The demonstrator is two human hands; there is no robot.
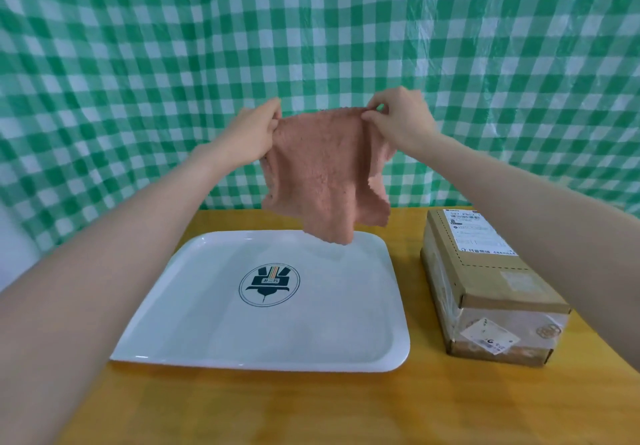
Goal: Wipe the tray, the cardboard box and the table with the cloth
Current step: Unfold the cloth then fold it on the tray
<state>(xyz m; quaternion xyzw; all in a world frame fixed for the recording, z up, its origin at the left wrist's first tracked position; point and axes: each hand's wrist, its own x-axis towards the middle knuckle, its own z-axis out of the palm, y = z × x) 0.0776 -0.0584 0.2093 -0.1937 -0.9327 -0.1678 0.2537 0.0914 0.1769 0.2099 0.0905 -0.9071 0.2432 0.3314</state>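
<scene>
Hands, left [254, 134] and right [403, 122], pinch cloth [322, 174] above tray [207, 327].

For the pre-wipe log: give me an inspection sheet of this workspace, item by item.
Surface: yellow table; the tray and box stand on it.
Job's things: white tray with a dark round emblem lies flat at centre; cardboard box, taped and labelled, stands to its right, apart from it; pink cloth hangs over the tray's far edge.
Clutter: nothing seen.
Grippers: left hand and right hand each pinch an upper corner of the cloth, holding it spread.
Cables: nothing seen.
Surroundings: green-and-white checked sheet hangs behind the table.
</scene>
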